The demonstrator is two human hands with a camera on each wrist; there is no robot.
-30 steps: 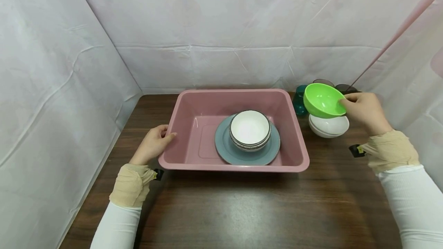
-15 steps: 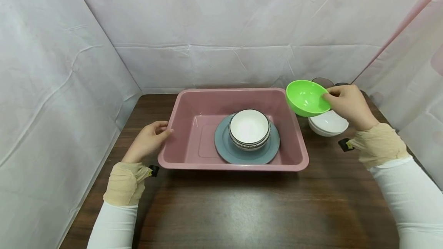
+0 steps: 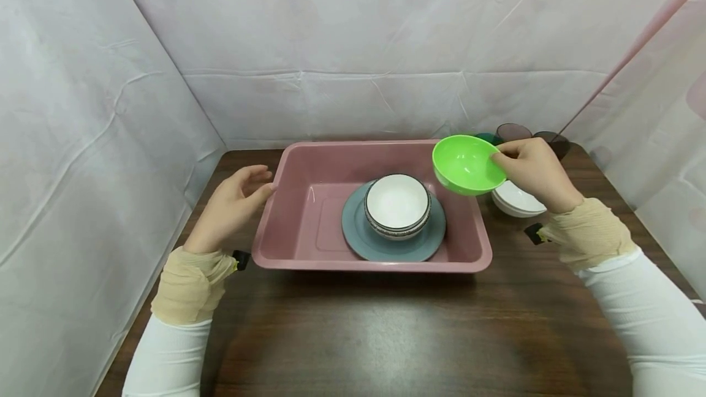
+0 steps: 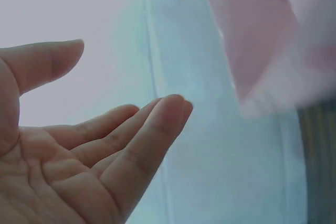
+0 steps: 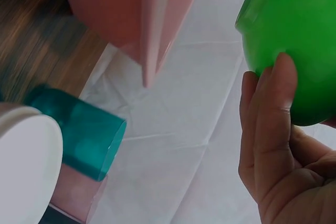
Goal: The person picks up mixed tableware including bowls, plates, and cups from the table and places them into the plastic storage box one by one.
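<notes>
Pinching green bowl (image 3: pixel 465 165) by its rim, right hand (image 3: pixel 531 170) above pink tub (image 3: pixel 292 219) corner; left hand (image 3: pixel 231 204) slack

Dark wooden table (image 3: pixel 386 336), white, seemingly cloth walls (image 3: pixel 342 48)

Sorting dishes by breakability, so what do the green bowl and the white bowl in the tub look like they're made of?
Green bowl: likely plastic, uniform bright colour with a soft sheen. White bowl on the grey plate: probably glazed ceramic, glossy with a dark patterned rim.
</notes>
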